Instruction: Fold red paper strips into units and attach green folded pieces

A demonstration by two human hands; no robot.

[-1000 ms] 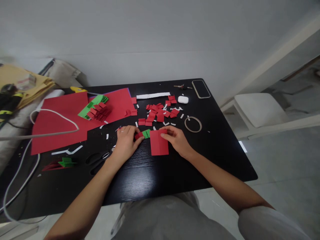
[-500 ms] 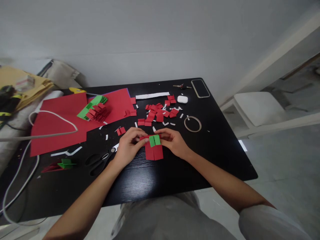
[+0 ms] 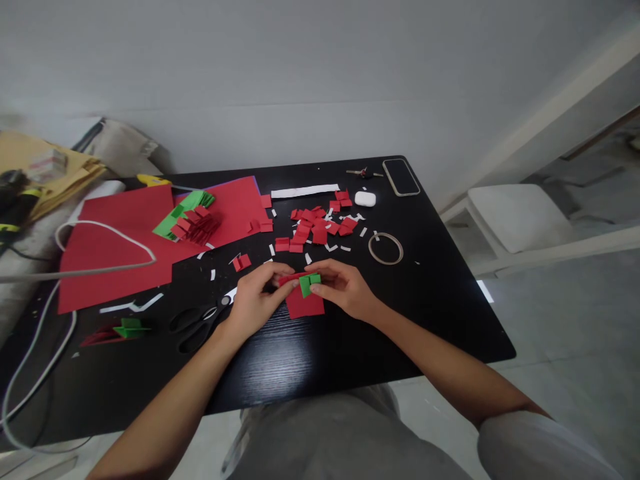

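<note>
Red paper (image 3: 305, 308) showed just below the frame's centre, over the black bench (image 3: 375, 353), a green folded piece (image 3: 305, 287) against it; I saw the left hand (image 3: 261, 290) pinching red, the right hand (image 3: 349, 288) gripping green between its fingers.

Held sheet (image 3: 306, 307): plain red
Small folded piece (image 3: 310, 283): bright green
Scattered squares (image 3: 320, 231): red
Large sheets (image 3: 115, 250): solid red, a sliver of purple along one edge
Creased stack (image 3: 197, 225): red over green
Folded bundle (image 3: 131, 327): green and dark red
Scissors (image 3: 209, 325): black handles, silvery blades
Long strip (image 3: 305, 192): white
Cutter (image 3: 153, 181): yellow
Tabletop (image 3: 360, 353): black, fine grain lines
Phone (image 3: 401, 177): dark screen, pale border
Oval case (image 3: 365, 199): white
Ring (image 3: 401, 252): beige
Stool seat (image 3: 520, 217): off-white
Sleeve (image 3: 540, 447): grey
</note>
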